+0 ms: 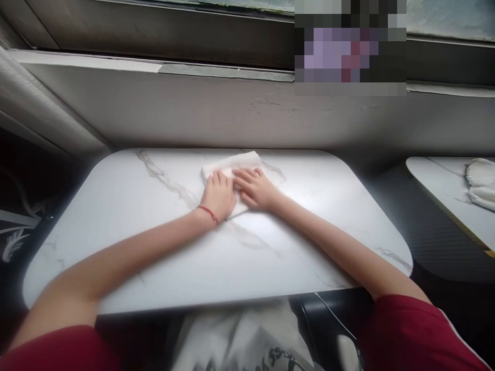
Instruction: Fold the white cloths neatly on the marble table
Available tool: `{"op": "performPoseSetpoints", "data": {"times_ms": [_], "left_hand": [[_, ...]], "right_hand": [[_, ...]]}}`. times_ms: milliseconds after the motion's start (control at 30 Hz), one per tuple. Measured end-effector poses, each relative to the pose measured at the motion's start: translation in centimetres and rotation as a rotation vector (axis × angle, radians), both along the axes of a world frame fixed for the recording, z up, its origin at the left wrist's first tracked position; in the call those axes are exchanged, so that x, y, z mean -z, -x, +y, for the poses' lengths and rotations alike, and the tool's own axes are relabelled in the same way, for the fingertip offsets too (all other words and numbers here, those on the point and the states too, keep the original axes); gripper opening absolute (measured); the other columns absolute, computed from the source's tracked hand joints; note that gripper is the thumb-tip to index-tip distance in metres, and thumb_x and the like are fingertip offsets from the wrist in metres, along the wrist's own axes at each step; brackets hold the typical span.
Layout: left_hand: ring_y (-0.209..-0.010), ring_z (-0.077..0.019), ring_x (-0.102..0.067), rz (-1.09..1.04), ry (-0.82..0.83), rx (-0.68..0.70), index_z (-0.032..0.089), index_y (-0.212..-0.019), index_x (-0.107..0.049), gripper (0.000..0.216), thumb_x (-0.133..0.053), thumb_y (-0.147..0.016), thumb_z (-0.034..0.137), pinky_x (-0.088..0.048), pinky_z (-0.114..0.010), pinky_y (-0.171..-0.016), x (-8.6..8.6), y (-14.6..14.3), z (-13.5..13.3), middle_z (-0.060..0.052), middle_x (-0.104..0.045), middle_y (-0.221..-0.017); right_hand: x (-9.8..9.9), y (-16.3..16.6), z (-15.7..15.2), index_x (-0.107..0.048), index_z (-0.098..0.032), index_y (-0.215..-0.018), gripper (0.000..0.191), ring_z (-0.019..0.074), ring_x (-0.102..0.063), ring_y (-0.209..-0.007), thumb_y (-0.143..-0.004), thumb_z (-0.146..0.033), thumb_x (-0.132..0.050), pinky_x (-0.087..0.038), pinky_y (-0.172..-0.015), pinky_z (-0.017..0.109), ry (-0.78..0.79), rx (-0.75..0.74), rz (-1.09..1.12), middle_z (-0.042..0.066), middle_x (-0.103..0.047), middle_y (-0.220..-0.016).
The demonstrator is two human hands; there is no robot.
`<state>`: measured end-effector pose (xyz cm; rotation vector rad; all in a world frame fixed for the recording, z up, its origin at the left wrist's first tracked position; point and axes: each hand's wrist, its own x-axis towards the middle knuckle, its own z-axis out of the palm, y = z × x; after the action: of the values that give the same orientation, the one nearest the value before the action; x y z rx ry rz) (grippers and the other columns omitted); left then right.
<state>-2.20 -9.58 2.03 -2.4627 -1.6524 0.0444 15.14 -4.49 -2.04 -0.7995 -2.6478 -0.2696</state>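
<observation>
A folded white cloth point(232, 163) lies on the white marble-patterned table point(154, 268), near its far edge. My left hand point(220, 195), with a red string bracelet at the wrist, rests flat on the cloth's left part. Beside it, my right hand point(253, 188) lies across the cloth from the right, fingers stretched out and pointing left. The two hands nearly meet in the middle. Both press from above with the fingers laid flat, and part of the cloth is hidden under them.
A wall point(216, 113) with a window ledge point(228, 72) runs behind the table. To the right stands a second marbled table point(441, 178) bearing a bunched white cloth point(481, 180). White cables point(17, 232) hang at the left. Below the near edge is pale patterned fabric point(247, 340).
</observation>
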Motion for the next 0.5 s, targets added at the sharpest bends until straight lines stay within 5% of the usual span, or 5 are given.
{"op": "performPoseSetpoints", "data": {"times_ms": [300,500], "left_hand": [[-0.148,-0.0332,-0.04,-0.2,-0.023,-0.025,-0.002,-0.136,-0.049,0.049,-0.036,-0.095,0.022,-0.032,-0.047,-0.121,1.5,5.5,7.8,-0.028,-0.046,-0.153],[-0.12,-0.0314,-0.059,-0.289,-0.09,0.006,0.009,-0.117,-0.056,0.033,-0.038,-0.095,0.024,-0.046,-0.043,-0.105,2.2,6.4,9.3,-0.02,-0.062,-0.121]], "right_hand": [[-0.4,5.8,7.9,-0.061,-0.014,-0.114,0.033,0.0298,-0.048,-0.093,-0.088,-0.026,-0.043,-0.032,-0.082,0.04,-0.043,0.047,-0.025,0.016,-0.062,-0.107],[0.2,5.6,9.0,-0.062,-0.017,-0.117,0.036,0.0302,-0.05,-0.101,-0.089,-0.028,-0.042,-0.032,-0.085,0.041,0.018,0.023,0.108,0.015,-0.063,-0.112]]}}
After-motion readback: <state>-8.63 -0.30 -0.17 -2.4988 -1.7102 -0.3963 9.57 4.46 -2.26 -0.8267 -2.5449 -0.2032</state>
